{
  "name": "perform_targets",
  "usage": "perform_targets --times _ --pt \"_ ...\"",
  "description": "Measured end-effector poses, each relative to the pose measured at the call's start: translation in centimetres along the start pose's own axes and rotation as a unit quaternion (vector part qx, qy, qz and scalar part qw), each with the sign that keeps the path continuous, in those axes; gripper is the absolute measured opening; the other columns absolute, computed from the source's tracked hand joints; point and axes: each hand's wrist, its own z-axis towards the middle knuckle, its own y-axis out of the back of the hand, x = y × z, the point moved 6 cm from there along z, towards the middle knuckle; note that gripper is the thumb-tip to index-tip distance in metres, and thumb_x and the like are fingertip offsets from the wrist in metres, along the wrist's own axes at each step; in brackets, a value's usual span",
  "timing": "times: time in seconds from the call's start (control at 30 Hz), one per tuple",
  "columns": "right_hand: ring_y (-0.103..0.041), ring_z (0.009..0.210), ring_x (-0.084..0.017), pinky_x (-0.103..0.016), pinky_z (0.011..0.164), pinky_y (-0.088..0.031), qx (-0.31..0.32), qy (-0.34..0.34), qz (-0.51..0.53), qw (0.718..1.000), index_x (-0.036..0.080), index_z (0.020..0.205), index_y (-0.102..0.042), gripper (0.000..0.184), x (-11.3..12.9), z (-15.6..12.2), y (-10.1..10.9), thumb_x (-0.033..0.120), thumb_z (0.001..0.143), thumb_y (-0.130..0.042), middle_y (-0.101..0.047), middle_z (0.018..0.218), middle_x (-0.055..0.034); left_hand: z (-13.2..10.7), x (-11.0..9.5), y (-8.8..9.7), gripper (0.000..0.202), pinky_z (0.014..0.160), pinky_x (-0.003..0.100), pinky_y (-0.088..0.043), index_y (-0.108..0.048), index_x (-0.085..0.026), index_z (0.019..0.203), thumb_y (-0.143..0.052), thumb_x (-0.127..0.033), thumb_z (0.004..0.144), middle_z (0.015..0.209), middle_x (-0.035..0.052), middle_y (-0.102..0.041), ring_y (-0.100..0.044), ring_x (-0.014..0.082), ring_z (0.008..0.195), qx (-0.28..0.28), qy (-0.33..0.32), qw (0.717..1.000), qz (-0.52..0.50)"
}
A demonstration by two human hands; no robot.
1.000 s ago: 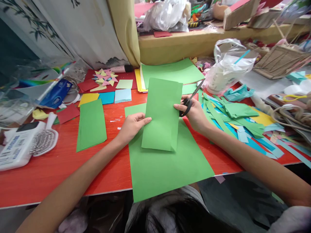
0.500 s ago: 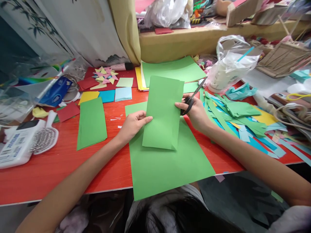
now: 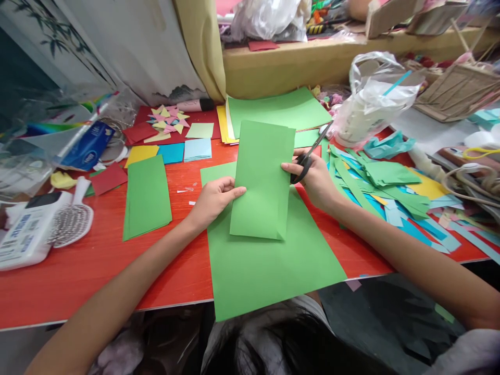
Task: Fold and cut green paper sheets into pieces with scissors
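Note:
Between my two hands is a folded sheet of green paper (image 3: 261, 182), held up over a larger green sheet (image 3: 273, 276) lying at the table's front edge. My left hand (image 3: 219, 200) pinches its left side, thumb on top. Black scissors (image 3: 302, 167) are in my right hand (image 3: 314, 179), their blades pointing up and away to the right. That hand's thumb and fingers also touch the paper's right edge. A narrow strip along the paper's right side shows a fold line, with a small creased corner at the bottom.
Cut green rectangles (image 3: 147, 198) lie to the left, near a hairbrush (image 3: 73, 221) and a white bottle (image 3: 31, 229). Paper scraps (image 3: 390, 192) are heaped on the right. Behind stand a bagged cup (image 3: 367, 109) and a stack of green sheets (image 3: 277, 109).
Almost nothing differs. The view has shifted very slightly; both hands keep the same hold on the folded paper and the scissors.

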Motion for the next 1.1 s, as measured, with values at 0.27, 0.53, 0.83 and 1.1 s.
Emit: perform_targets --times 0.27,0.53,0.83,1.1 --pt "-0.043 0.058 -0.007 -0.02 0.053 -0.038 -0.014 0.013 0.003 1.0 0.022 0.085 -0.053 0.033 0.4 -0.2 0.1 0.022 0.061 -0.075 -0.042 0.069 0.0061 0.1 0.5 -0.3 0.031 0.045 0.021 -0.023 -0.047 -0.016 0.063 -0.065 -0.039 0.072 0.054 -0.006 -0.039 -0.034 0.0054 0.048 0.028 0.026 0.999 -0.015" --pt "-0.053 0.06 -0.009 -0.022 0.053 -0.043 0.0 0.022 -0.05 0.998 0.023 0.091 -0.051 0.03 1.4 -0.3 0.0 0.029 0.068 -0.071 -0.051 0.071 0.0047 0.2 1.6 -0.7 0.025 0.057 0.027 -0.048 -0.063 -0.014 0.079 -0.07 -0.035 0.067 0.066 0.0004 -0.064 -0.06 0.0148 0.061 0.041 0.078 0.991 -0.102" --pt "-0.059 0.051 -0.013 -0.023 0.041 -0.04 0.097 -0.052 -0.087 0.99 0.02 0.089 -0.055 0.029 2.3 0.0 -0.4 0.048 0.08 -0.058 -0.065 0.065 -0.0026 2.0 1.7 4.5 0.025 0.065 0.028 -0.051 -0.066 -0.013 0.085 -0.069 -0.031 0.068 0.081 0.005 -0.069 -0.063 0.0169 0.072 -0.155 -0.035 0.98 -0.117" --pt "-0.059 0.055 -0.012 -0.021 0.042 -0.042 0.209 -0.088 -0.142 0.963 0.015 0.106 -0.06 0.036 1.8 -1.9 -2.6 0.042 0.082 -0.057 -0.064 0.069 -0.0031 2.3 1.8 6.1 0.023 0.068 0.027 -0.051 -0.067 -0.014 0.085 -0.069 -0.028 0.067 0.081 0.0044 -0.07 -0.064 0.0164 0.075 -0.187 -0.05 0.969 -0.155"
